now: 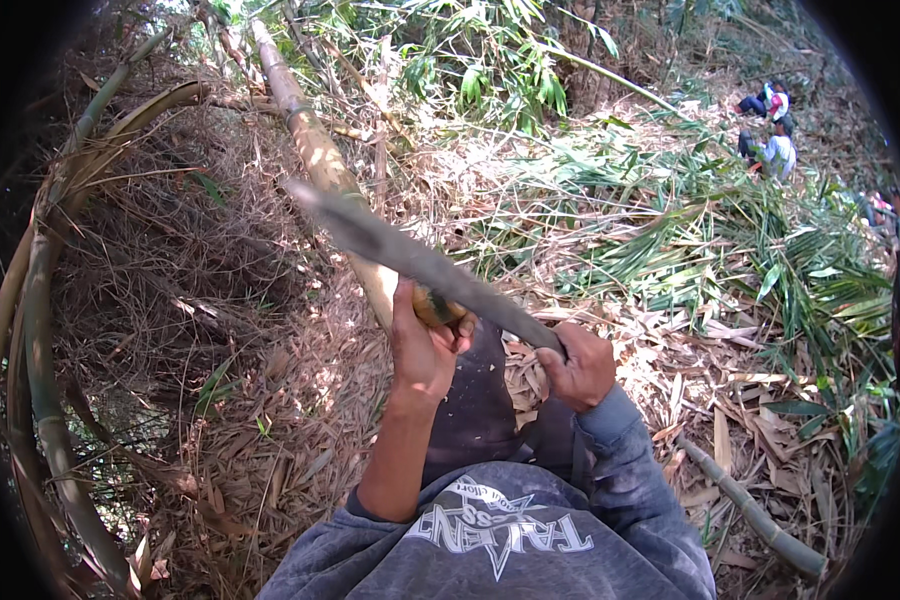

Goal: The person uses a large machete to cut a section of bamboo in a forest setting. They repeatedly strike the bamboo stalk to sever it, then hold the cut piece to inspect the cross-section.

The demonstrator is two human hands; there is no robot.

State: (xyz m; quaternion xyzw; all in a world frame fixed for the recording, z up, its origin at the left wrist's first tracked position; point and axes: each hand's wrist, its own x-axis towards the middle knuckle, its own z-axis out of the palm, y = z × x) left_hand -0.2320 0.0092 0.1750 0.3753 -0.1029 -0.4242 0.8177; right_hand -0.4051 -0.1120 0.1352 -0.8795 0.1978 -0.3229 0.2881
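Observation:
My right hand (pixel 580 368) is closed around the handle end of a long, dark-bladed machete (pixel 450 282). The blade slants up and left across the view, its tip smeared by motion. Below the blade, the fingers of my left hand (pixel 425 350) curl around a yellow-green piece of bamboo (pixel 434 308), partly covered by the blade. A thick bamboo pole (pixel 320 155) runs from the upper left down to beside my left hand. Whether the held piece is joined to that pole cannot be made out.
Bent bamboo stems (pixel 45 330) stand at the left, by a tangle of dry twigs (pixel 200 260). Cut green leaves (pixel 650 220) lie at the right. A cut bamboo length (pixel 760 515) rests on dry leaves at the lower right. People (pixel 778 155) are at the far right.

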